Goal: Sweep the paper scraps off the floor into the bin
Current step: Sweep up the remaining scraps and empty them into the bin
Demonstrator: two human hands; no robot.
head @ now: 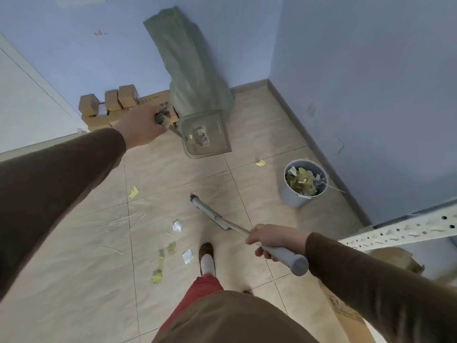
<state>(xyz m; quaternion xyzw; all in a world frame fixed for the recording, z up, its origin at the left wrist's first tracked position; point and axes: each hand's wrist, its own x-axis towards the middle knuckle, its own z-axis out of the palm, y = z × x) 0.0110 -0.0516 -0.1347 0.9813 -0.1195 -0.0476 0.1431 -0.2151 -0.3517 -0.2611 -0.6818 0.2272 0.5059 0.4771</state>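
Note:
My left hand (pixel 142 127) grips the handle of a translucent dustpan (pixel 217 142), held out ahead with a few paper scraps lying in it. My right hand (pixel 272 240) grips the grey handle of a broom (pixel 212 214), whose head rests on the tiled floor in front of my foot. A grey bin (pixel 294 194) stands by the right wall, filled with yellow and white scraps. Loose scraps lie on the floor: a yellow one (pixel 133 192) at the left, another yellow one (pixel 260 163) near the bin, and white and yellow pieces (pixel 177 225) beside my foot.
A tall green sack (pixel 190 63) leans in the corner behind the dustpan. Cardboard boxes (pixel 111 105) are stacked against the back wall. A white perforated metal rail (pixel 408 231) juts in at the right, with a cardboard box (pixel 346 315) below it. My foot (pixel 206 258) stands mid-floor.

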